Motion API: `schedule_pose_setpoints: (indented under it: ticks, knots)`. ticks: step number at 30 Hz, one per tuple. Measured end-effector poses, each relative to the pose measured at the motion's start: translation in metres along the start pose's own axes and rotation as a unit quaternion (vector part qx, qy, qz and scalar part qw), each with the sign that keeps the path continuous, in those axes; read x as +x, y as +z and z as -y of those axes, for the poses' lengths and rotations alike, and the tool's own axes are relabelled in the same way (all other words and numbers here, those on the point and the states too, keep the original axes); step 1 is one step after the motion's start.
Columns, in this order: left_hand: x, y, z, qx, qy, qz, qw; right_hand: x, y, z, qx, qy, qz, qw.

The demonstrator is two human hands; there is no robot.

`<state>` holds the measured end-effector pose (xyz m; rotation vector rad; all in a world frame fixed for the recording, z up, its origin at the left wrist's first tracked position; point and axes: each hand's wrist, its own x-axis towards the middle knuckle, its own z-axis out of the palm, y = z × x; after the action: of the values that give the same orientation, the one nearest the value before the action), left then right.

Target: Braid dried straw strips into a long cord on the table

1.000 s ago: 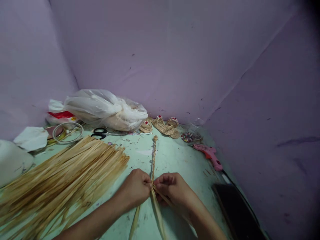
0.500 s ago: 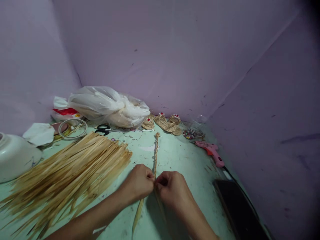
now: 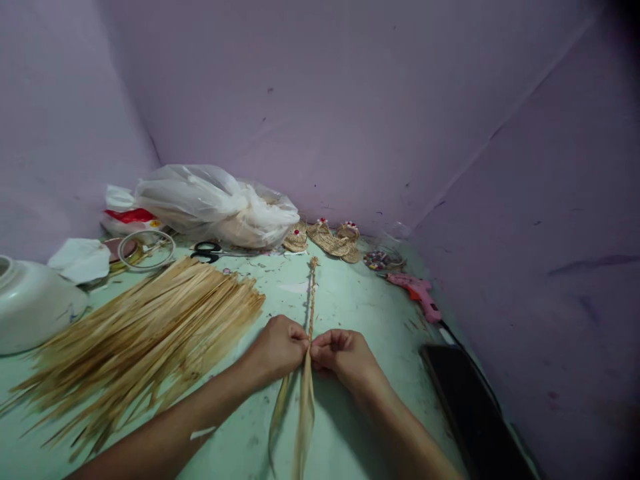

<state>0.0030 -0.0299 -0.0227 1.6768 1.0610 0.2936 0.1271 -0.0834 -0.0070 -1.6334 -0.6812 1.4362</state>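
Note:
A thin braid [image 3: 313, 300] of dried straw-coloured fibre runs up the table from between my hands to a knotted far end. My left hand [image 3: 281, 347] pinches it from the left, fingers closed at its near end. From the right, my right hand [image 3: 345, 355] pinches the same spot with thumb and forefinger. Loose flat fibre strips [image 3: 304, 420] hang from the pinch toward me, one of them off to the left. To the left lies a wide bundle of dried fibre strips [image 3: 150, 333].
Along the back are a tied plastic bag [image 3: 215, 207], small woven slippers [image 3: 327, 240], beads [image 3: 377, 260] and scissors [image 3: 207, 251]. On the right lie a pink glue gun [image 3: 416, 293] with its cord and a dark flat object [image 3: 475, 413]. A white jar [image 3: 37, 307] and a tape roll [image 3: 147, 251] are left.
My hands have shifted slightly on the braid, the right one turning so its fingers point left. A wide loose strip now hangs down the middle. The whole view has moved a little.

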Motion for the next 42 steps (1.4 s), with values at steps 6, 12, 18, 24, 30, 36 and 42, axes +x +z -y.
schedule_pose_setpoints:
  ticks: [6,12,18,24,30,36,42]
  knots:
    - [-0.001,0.001,-0.003,-0.108,0.012,0.010,0.994,-0.002,0.005,-0.010,0.037,-0.126,-0.036,0.991]
    - [-0.003,0.000,-0.007,-0.128,0.020,0.053,0.990,-0.007,0.008,0.003,0.047,-0.019,0.091,0.995]
    - [0.001,-0.006,-0.001,0.012,0.070,0.033,0.997,0.000,0.001,0.002,-0.025,-0.004,0.081,0.996]
    - [-0.007,-0.020,-0.015,0.193,0.128,0.086,0.969,0.007,0.002,-0.013,-0.043,-0.060,0.054,0.996]
    - [-0.024,-0.023,-0.039,0.417,0.053,-0.008,0.907,0.010,0.004,-0.020,-0.067,-0.059,0.015,0.996]
    - [-0.029,-0.016,-0.045,0.341,-0.022,-0.045,0.939,0.007,0.003,-0.017,-0.013,-0.074,0.039,0.996]
    - [-0.046,0.020,-0.045,0.430,0.008,-0.055,0.901,-0.001,0.001,-0.005,0.092,0.002,0.066,0.994]
